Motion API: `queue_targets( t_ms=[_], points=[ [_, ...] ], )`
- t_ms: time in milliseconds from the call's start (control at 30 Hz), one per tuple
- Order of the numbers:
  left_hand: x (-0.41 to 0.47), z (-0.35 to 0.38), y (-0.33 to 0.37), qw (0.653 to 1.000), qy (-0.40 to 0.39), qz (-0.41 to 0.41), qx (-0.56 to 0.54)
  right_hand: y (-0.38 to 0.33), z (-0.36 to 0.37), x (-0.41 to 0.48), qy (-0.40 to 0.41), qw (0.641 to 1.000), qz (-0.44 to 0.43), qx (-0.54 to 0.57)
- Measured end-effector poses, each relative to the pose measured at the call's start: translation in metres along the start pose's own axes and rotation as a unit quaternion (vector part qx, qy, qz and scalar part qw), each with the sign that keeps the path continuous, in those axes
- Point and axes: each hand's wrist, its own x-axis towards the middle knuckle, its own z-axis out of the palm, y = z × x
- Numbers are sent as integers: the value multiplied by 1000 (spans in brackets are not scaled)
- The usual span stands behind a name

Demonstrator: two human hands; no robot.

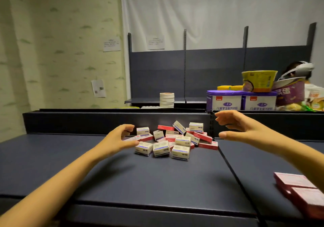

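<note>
A loose heap of small cartons (175, 139), several white with purple print and several flat red ones, lies against the back wall of a dark blue shelf (157, 177). My left hand (119, 138) sits at the heap's left edge, fingers and thumb spread and loosely curved, its thumb touching a white carton (144, 147) and a flat red one. My right hand (235, 127) hovers above the shelf to the right of the heap, fingers spread apart, holding nothing.
A stack of red cartons (301, 190) lies at the shelf's right front. Behind the back wall stand purple-and-white tins (240, 100), snack packs, a stack of white tape rolls (166, 100) and a person wearing a headset (301, 72). A seam divides the shelf panels.
</note>
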Motion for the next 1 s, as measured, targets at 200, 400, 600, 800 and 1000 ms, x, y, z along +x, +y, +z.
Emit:
queue_targets(
  t_ms=[200, 400, 600, 800, 1000],
  points=[
    [40, -10, -70, 990, -99, -87, 39, -26, 46, 34, 6, 999, 36, 5],
    [64, -6, -88, 983, -156, -87, 37, -27, 70, 82, -2, 999, 34, -23],
    [70, -6, -93, 991, -115, -63, 27, -8, 85, 146, -38, 992, 11, -122],
    [62, -15, -88, 999, -25, -29, -27, 27, 107, 215, -81, 952, 49, -293],
    [58, -11, -82, 999, -36, -17, -19, 39, 127, 236, -75, 905, 5, -419]
  ],
)
